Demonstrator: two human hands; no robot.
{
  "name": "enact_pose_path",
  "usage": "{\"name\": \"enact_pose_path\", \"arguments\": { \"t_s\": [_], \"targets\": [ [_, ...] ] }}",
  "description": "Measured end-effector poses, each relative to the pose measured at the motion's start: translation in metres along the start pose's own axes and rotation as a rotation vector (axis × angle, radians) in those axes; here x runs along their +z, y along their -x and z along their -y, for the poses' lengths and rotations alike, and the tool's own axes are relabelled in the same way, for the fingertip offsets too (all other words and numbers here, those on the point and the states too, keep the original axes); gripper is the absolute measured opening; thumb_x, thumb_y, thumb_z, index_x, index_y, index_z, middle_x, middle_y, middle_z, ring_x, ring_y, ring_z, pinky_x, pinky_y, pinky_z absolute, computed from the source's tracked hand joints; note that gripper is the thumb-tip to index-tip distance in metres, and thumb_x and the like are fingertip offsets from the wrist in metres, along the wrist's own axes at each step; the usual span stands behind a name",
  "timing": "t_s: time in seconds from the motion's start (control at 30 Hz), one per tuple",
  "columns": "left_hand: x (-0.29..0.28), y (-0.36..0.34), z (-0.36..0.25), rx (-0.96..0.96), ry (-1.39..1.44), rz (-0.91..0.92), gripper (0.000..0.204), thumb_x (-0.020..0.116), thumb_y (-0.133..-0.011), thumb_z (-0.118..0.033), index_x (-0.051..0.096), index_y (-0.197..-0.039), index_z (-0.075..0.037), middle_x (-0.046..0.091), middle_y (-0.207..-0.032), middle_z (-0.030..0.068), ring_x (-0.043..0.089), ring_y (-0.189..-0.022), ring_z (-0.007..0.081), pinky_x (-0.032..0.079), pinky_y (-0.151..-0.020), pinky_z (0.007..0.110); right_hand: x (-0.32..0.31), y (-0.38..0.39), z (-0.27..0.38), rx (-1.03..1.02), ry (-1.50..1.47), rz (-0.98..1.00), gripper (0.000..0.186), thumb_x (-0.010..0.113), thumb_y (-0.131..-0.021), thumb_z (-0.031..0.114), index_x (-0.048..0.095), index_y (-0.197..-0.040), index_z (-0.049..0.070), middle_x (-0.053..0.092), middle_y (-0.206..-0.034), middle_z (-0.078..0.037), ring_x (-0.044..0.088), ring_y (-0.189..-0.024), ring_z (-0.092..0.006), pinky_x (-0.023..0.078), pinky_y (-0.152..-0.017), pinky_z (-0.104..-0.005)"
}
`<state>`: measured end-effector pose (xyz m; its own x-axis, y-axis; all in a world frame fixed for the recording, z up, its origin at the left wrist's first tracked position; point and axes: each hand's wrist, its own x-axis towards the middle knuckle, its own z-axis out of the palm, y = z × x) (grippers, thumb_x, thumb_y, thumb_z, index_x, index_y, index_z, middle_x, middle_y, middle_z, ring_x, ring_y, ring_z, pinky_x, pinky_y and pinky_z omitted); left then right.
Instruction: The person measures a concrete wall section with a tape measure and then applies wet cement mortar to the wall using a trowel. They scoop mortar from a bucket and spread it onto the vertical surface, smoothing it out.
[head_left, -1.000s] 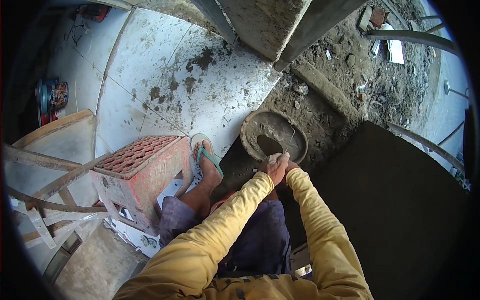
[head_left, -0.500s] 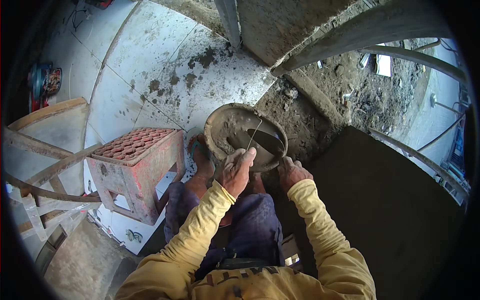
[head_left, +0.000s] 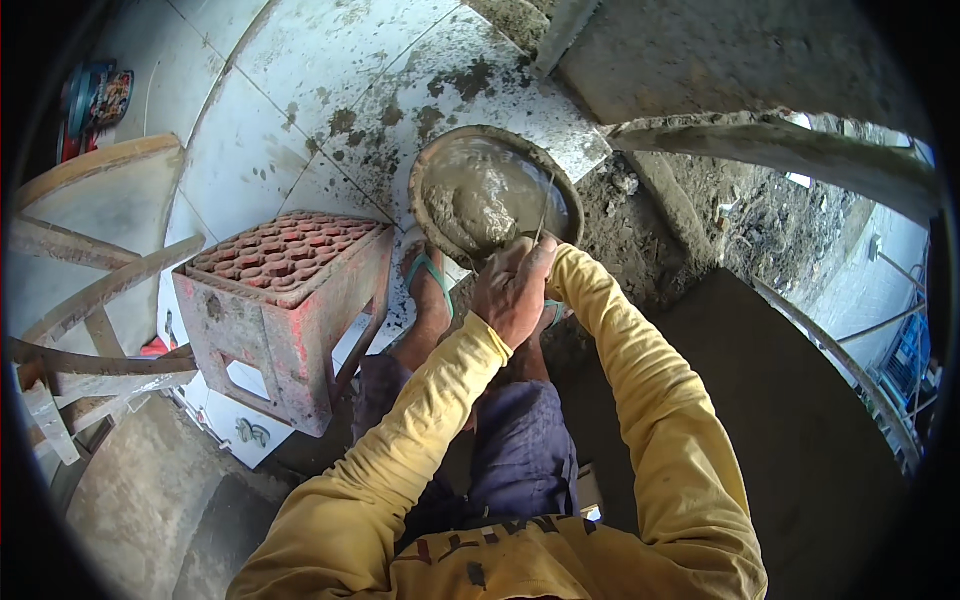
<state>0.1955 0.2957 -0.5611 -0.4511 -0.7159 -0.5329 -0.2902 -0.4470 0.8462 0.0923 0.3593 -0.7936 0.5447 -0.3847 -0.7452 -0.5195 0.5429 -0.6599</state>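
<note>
A round basin (head_left: 433, 222) of wet grey mortar (head_left: 480, 195) stands in front of me, with a mound in the mix and shiny water on top. At the basin's near rim, my left hand (head_left: 512, 290) is closed around a thin metal rod (head_left: 546, 205), which points up over the mix; whether it belongs to a larger tool cannot be seen. Close beside it, my right hand (head_left: 553, 290) is mostly hidden behind the left hand and the yellow sleeve. Its fingers do not show. My sandalled feet are just below the basin.
A worn red plastic crate (head_left: 290, 320) stands upside down at my left. Wooden frames (head_left: 100, 260) lean further left. Mortar splashes mark the white tiles (head_left: 340, 90). Rubble (head_left: 780, 210) and a slanting beam (head_left: 780, 150) are at the far right, a dark smooth surface (head_left: 740, 390) nearer.
My left hand has come across to the right hand, which is now mostly covered. The rod stands steeper, and the dark hollow in the mix no longer shows. The view has shifted.
</note>
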Motion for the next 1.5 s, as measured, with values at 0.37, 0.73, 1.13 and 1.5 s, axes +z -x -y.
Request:
{"name": "enact_pose_path", "arguments": {
  "t_s": [0.37,0.73,1.13,1.5],
  "targets": [
    [-0.098,-0.041,0.006,0.006,0.122,-0.183,0.028,0.056,-0.096,-0.028,0.068,-0.099,-0.003,0.063,-0.075,0.0029,0.053,-0.065,0.0068,0.044,-0.054,0.022,-0.010,0.092,0.086,0.058,-1.636,0.176,0.040,0.033,-0.103,0.036,0.052,-0.118,0.004,0.053,-0.067,-0.003,0.048,-0.045,-0.0120,0.041,-0.037,-0.0247],
    [-0.181,-0.008,-0.018,0.266,-0.063,-0.540,0.040,0.062,-0.094,-0.018,0.054,-0.127,0.002,0.059,-0.122,0.0191,0.058,-0.113,0.0241,0.045,-0.098,0.033,0.035,0.177,0.128,0.456,0.235,-0.590,0.054,0.049,-0.093,0.041,0.052,-0.129,0.001,0.066,-0.109,-0.023,0.065,-0.096,-0.0393,0.051,-0.085,-0.0439],
    [-0.253,0.068,-0.011,0.406,-0.680,-0.595,0.030,0.066,-0.090,-0.020,0.064,-0.115,-0.003,0.064,-0.112,0.0103,0.061,-0.101,0.0202,0.047,-0.088,0.032,0.000,0.042,0.104,0.322,-0.041,-0.577,0.053,0.061,-0.085,0.045,0.061,-0.118,0.004,0.067,-0.105,-0.023,0.065,-0.100,-0.0362,0.051,-0.084,-0.0402],
    [-0.245,0.059,-0.002,0.508,-0.892,-0.575,0.017,0.070,-0.083,-0.019,0.069,-0.094,-0.006,0.069,-0.093,0.0110,0.064,-0.085,0.0284,0.049,-0.079,0.039,0.047,0.128,0.073,0.102,0.082,-0.876,0.053,0.071,-0.079,0.036,0.057,-0.124,0.012,0.063,-0.114,-0.019,0.060,-0.106,-0.0385,0.049,-0.089,-0.0437]
  ]
}}
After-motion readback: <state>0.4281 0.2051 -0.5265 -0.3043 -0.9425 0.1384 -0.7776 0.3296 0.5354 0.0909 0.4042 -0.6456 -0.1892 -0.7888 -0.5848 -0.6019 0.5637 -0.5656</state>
